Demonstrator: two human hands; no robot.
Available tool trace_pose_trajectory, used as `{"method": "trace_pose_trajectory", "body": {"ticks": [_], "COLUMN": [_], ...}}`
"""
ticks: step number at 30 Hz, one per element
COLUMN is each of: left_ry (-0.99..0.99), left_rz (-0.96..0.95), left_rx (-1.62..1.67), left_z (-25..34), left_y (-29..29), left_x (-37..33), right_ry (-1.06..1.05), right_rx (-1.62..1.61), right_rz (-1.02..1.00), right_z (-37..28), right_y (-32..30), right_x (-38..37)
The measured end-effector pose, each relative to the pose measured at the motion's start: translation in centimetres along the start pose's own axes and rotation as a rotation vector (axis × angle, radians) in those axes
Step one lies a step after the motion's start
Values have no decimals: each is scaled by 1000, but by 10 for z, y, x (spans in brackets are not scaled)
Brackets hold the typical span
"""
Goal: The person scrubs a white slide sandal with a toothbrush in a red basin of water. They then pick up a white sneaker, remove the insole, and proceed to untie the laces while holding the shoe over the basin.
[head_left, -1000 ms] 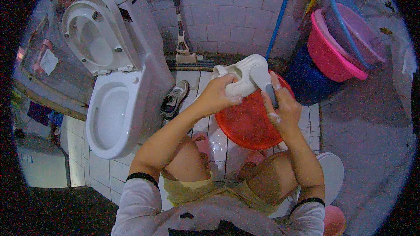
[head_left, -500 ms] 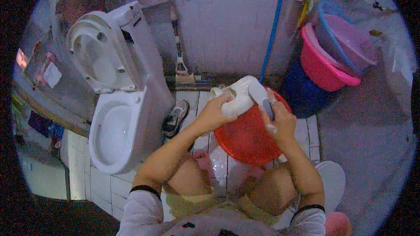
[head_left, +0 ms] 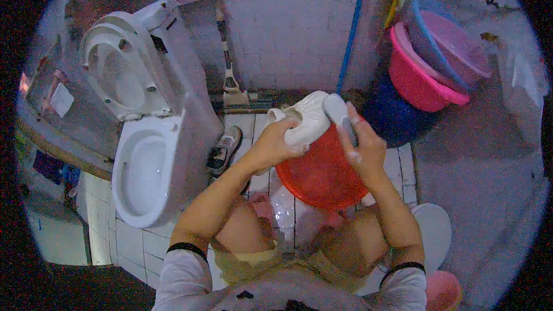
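Observation:
My left hand (head_left: 275,143) is closed around a white shoe (head_left: 314,116) near its opening, with the toe pointing away to the right. In my right hand (head_left: 367,148) is a scrubbing brush (head_left: 335,107) with a pale head and a grey handle. The brush head is against the toe end of the shoe, though its bristles are hidden. Whitish foam clings to the fingers of the right hand. Both hands are above a red basin (head_left: 322,175), which stands on the tiled floor between my knees.
At the left stands a toilet (head_left: 144,178) with its lid up. A dark sneaker (head_left: 226,148) lies beside its base. Pink and blue basins (head_left: 423,80) are stacked on a dark blue bucket (head_left: 394,109) at the right. A blue pole (head_left: 352,31) leans against the back wall.
The whole view has shifted slightly. The brush has moved a little along the toe end of the shoe. Both hands keep their holds.

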State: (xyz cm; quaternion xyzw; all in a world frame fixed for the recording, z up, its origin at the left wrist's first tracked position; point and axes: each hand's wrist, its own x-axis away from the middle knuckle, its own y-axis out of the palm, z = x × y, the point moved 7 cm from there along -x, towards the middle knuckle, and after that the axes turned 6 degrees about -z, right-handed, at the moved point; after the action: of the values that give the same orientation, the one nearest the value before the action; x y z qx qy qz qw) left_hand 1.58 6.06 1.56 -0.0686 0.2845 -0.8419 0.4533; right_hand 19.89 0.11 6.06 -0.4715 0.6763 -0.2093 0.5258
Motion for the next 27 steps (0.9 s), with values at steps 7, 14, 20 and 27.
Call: {"method": "trace_pose_trajectory", "body": {"ticks": [7,14,20,27], "left_ry": [143,172,175,239], "left_rz": [-143,-44,79,94], "left_rx": [-41,-101,-121,-81], "left_z": [21,18,10,8], "left_y": [4,-4,-15,-11], "left_x": [3,2,0,3], "right_ry": [53,-102,-204,-135], "right_rx": [-176,-112,11,49], "right_rz": [84,125,-114,5], "right_z": [32,9,-28,-17], "right_y": [-1,-6,9,-4], "right_x": [-6,0,18,9]}}
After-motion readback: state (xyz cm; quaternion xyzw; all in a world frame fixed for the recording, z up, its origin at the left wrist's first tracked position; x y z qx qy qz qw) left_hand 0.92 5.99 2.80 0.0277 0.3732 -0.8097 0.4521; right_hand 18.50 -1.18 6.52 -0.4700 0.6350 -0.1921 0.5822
